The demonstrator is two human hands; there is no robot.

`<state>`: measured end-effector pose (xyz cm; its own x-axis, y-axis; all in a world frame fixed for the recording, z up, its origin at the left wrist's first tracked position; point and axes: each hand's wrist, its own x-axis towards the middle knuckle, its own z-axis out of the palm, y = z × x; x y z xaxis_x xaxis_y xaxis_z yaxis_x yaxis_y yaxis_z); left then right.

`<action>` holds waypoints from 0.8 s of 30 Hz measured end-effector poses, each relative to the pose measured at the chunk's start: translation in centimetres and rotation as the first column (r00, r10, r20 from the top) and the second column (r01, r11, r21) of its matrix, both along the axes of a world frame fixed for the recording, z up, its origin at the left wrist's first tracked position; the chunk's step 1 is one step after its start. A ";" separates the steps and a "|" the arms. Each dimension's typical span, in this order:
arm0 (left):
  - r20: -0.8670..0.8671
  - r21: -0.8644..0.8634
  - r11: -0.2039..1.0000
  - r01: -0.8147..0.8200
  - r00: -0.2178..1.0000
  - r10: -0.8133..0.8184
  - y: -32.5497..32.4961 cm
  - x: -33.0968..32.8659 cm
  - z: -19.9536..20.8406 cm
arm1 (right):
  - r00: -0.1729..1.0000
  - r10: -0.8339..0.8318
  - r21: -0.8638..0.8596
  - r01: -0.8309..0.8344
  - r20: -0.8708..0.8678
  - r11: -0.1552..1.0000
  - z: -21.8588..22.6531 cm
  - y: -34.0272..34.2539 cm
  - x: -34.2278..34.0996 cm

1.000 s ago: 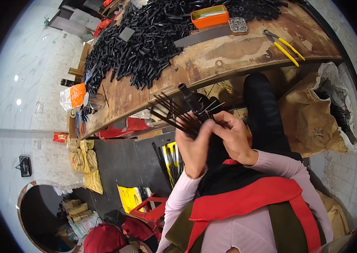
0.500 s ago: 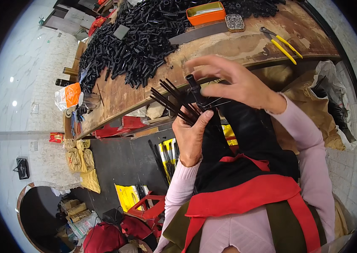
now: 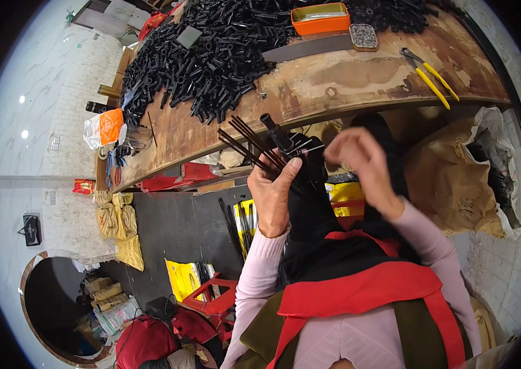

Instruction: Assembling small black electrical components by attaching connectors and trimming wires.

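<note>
L hand (image 3: 271, 200) pinches black tube (image 3: 279, 136) w/ thin rods (image 3: 240, 147), prob. to steady both; R hand (image 3: 362, 163), 3-4 o'clock, fingers too blurred to tell

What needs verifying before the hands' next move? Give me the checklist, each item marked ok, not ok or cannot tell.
1. Left hand has a grip on the black rods: ok, they fan out above its fingers.
2. Black tubular piece supported: ok, the left thumb is at its lower end.
3. Rods level with one another at their upper ends: not ok, the tips are staggered.
4. Right hand empty: cannot tell, its fingers are blurred.
5. Yellow-handled pliers lying on the tabletop: ok.
</note>
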<state>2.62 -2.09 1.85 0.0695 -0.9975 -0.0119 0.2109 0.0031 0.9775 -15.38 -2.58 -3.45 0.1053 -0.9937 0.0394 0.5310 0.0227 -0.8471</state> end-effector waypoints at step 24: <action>0.104 -0.043 0.995 0.092 0.991 -0.087 -0.9 -0.9 0.7 | 0.928 -0.086 0.189 0.018 0.362 0.982 -0.5 0.8 6.5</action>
